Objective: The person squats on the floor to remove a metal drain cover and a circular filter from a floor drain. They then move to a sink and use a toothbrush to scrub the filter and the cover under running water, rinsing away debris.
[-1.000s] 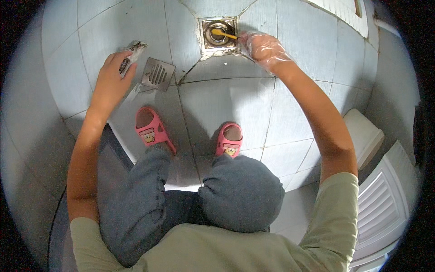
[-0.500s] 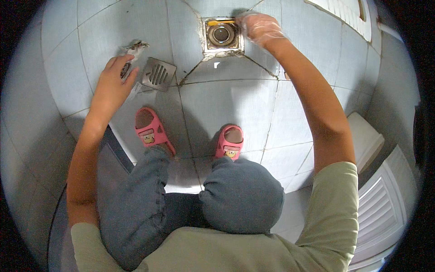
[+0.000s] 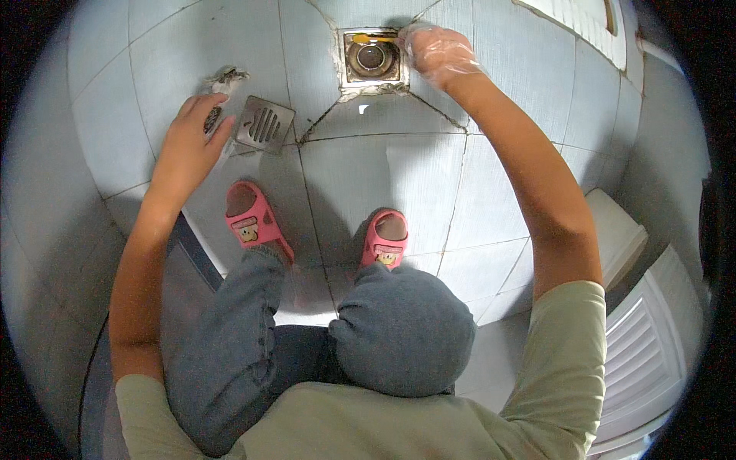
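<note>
Posture: left arm (image 3: 142, 261) runs nearly straight toward the far side; right arm (image 3: 514, 142) slants far and left from a bent elbow. Right hand (image 3: 438, 52), in a clear plastic glove (image 3: 458, 63), has fingers closed on a yellow tool (image 3: 364, 39) at the far side of the floor drain (image 3: 374, 75). Left hand (image 3: 186, 139): back up, thumb apart from fingers, beside a dark patterned object (image 3: 213, 119); cannot tell whether gripped. Metal grate (image 3: 264, 123) lies just right.
</note>
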A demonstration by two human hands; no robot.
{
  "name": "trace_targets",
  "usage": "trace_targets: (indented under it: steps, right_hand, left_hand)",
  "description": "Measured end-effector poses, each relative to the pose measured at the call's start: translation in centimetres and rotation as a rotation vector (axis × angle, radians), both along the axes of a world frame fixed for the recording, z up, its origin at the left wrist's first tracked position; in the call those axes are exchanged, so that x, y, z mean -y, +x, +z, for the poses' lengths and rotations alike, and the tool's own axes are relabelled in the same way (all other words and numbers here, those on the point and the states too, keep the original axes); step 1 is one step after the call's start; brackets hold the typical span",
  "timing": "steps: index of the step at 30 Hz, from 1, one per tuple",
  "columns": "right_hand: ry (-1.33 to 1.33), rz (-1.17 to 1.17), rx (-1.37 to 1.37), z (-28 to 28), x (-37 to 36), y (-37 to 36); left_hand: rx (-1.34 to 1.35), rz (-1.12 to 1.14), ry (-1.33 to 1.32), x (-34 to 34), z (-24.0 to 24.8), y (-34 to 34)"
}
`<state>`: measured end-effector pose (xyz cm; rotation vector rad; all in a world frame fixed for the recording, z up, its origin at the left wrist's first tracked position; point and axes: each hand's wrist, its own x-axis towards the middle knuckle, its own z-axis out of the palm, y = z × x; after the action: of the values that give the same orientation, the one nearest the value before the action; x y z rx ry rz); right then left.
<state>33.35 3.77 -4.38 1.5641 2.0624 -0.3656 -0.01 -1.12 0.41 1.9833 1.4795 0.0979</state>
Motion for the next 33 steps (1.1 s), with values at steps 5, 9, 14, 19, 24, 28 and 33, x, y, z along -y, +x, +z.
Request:
trace_targets:
  steps: [5, 9, 14, 19, 24, 28, 33]
  right_hand:
    - [-0.044, -0.258, -0.015, -1.2, 1.1, 4.4]
    - [-0.172, -0.235, -0.125, -0.8, 4.4, 4.1]
    - [0.016, -0.319, -0.280, -3.2, 4.0, 4.2]
    - [-0.084, -0.376, -0.203, -1.0, 6.0, 2.7]
    - [-0.111, -0.476, -0.205, -4.0, 7.8, 3.1]
    - [-0.144, -0.648, -0.335, -1.4, 9.4, 1.4]
    - [-0.166, -0.617, -0.616, -5.5, 11.6, -3.1]
  left_hand:
    - [-0.014, -0.014, -0.008, 0.0, 0.5, 0.5]
    - [-0.048, 0.001, -0.053, 0.5, 0.2, 0.0]
    - [-0.008, -0.030, -0.054, 0.8, 0.4, 0.1]
    - [-0.009, -0.015, -0.061, 0.7, 0.9, 0.4]
    - [0.007, -0.045, -0.041, 0.6, 1.2, 0.8]
    - [0.023, -0.014, -0.046, 0.8, 1.3, 0.5]
    - [0.027, -0.040, -0.044, 1.1, 0.7, 0.3]
